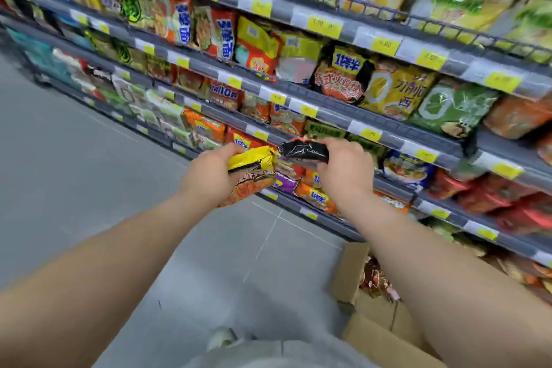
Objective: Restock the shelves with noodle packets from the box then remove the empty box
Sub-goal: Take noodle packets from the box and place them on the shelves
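Two packets (252, 170) gripped, left hand (209, 178), right hand (346, 172)

Shop: grocery aisle. Long grey metal shelves (331, 113) rise in several tiers above cardboard box (351, 275) and run far off to left of it. Every tier above box packed with bright instant noodle packets (343, 81), fronts facing out, same kinds side by side. Yellow price labels (324, 26) line each shelf edge above box. Grey tiled floor (89, 173) left of box forms aisle. Box stands open at shelf foot, packets inside.
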`<state>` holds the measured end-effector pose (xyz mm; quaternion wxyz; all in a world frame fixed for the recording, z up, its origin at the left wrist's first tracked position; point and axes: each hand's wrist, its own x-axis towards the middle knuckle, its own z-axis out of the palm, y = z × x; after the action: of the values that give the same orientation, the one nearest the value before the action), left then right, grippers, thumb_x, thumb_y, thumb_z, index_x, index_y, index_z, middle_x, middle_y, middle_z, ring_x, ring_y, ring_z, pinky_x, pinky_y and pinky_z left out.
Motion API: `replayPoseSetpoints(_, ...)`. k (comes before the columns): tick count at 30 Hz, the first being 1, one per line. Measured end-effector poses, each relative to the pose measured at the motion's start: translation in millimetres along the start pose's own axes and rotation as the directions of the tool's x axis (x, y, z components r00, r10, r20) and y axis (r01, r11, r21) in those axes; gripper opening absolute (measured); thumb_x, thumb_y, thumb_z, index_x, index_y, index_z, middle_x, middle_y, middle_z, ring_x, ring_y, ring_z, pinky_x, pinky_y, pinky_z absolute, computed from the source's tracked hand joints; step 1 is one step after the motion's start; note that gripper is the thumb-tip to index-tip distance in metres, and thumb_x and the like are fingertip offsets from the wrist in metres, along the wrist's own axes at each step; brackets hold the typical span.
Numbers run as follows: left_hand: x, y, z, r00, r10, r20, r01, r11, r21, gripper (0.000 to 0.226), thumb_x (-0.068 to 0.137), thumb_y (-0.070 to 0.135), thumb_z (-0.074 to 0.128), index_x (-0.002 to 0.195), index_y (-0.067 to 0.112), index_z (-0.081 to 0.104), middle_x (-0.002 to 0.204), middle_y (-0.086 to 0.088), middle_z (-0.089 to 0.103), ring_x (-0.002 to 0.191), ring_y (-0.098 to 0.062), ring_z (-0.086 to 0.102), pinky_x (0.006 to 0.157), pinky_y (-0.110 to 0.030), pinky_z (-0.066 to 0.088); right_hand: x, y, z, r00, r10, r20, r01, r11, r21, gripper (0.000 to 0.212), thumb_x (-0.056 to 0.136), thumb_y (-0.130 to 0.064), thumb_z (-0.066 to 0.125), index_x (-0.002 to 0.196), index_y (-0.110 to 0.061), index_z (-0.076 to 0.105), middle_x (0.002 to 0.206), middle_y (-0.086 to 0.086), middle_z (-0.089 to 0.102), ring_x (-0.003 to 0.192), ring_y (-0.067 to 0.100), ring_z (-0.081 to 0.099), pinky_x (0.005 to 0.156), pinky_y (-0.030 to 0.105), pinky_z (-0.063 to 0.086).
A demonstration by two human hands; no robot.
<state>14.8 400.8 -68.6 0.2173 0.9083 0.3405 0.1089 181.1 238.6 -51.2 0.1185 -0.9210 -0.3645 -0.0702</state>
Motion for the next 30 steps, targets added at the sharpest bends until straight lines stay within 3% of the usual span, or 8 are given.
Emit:
replayPoseSetpoints(4,48.9,21.5,-33.6,0.971,0.24,-0.018,-0.24,0.971,0.019,0.044,0.081,0.026,0.071,0.122,0.027,0.057,0.111,-0.008,0.067,0.103,-0.033,0.057,0.083,-0.039,0.048,12.1,-3.5,-36.5,0.988,0.104,-0.118,-0.111,0.992,-0.056,0.035,0.085,-0.019,0.058,0.12,-0.02,0.056,0.109,0.005,0.063,0.106,0.03,0.053,0.082,0.038,0.039)
replayPoseSetpoints(8,78.5,57.8,-71.0,0.922,0.366,-0.125,-0.363,0.931,0.051,0.043,0.084,0.026,0.07,0.124,0.026,0.056,0.112,-0.01,0.065,0.106,-0.034,0.055,0.084,-0.041,0.046,25.0,-2.9,-79.8,0.958,0.102,-0.269,-0.132,0.987,-0.095,0.039,0.086,-0.019,0.058,0.125,-0.016,0.052,0.115,0.007,0.06,0.111,0.031,0.05,0.089,0.041,0.038)
replayPoseSetpoints(17,111.1,140.7,-167.7,0.673,0.559,-0.484,-0.53,0.821,0.211,0.044,0.083,0.017,0.069,0.126,0.022,0.059,0.115,-0.01,0.067,0.108,-0.036,0.056,0.087,-0.047,0.047,72.4,-2.5,-193.1,0.829,0.011,-0.559,-0.13,0.976,-0.173,0.042,0.086,-0.018,0.06,0.127,-0.018,0.05,0.12,0.003,0.059,0.114,0.027,0.049,0.094,0.04,0.036)
replayPoseSetpoints(22,140.7,175.0,-209.3,0.481,0.62,-0.62,-0.531,0.769,0.357,0.046,0.077,0.009,0.064,0.121,0.022,0.061,0.108,-0.007,0.069,0.099,-0.035,0.057,0.08,-0.045,0.044,115.7,4.2,-241.3,0.634,-0.109,-0.766,-0.075,0.977,-0.201,0.041,0.077,-0.006,0.063,0.117,-0.011,0.06,0.108,0.007,0.066,0.101,0.032,0.057,0.087,0.042,0.042)
replayPoseSetpoints(26,165.9,187.2,-233.1,0.278,0.673,-0.685,-0.564,0.692,0.451,0.038,0.077,0.018,0.048,0.112,0.017,0.065,0.102,-0.004,0.07,0.094,-0.034,0.059,0.076,-0.043,0.043,151.9,5.1,-258.5,0.45,-0.173,-0.876,-0.069,0.971,-0.228,0.033,0.073,-0.001,0.067,0.105,-0.009,0.062,0.098,0.007,0.065,0.091,0.031,0.057,0.083,0.04,0.038)
replayPoseSetpoints(30,214.8,192.2,-241.2,0.122,0.638,-0.76,-0.552,0.68,0.482,0.047,0.067,-0.003,0.062,0.108,0.019,0.067,0.102,0.003,0.07,0.092,-0.029,0.058,0.075,-0.036,0.037,192.4,6.3,-264.6,0.371,-0.189,-0.909,-0.091,0.967,-0.239,0.038,0.068,0.002,0.068,0.103,-0.009,0.06,0.097,0.007,0.063,0.089,0.031,0.056,0.083,0.036,0.03)
